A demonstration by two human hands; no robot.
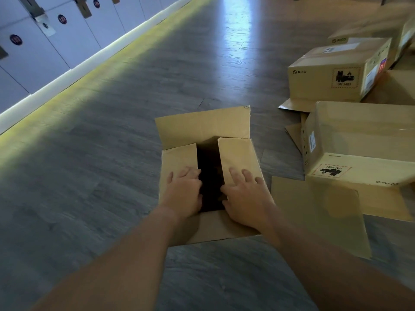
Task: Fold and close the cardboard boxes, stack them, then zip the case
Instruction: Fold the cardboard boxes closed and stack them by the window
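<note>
The open cardboard box (205,167) at the frame's centre, long axis running away from me, looks light and stiff, best worked by its flap edges, so my left hand (184,191) and right hand (244,198) press flat-fingered on the side flaps, gripping nothing.

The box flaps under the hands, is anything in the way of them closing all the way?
Nothing visible blocks them. The left hand presses the left flap and the right hand presses the right flap, both lying nearly flat. Only a dark gap lies between them; what is inside cannot be seen. The far flap stands up, clear of both.
</note>
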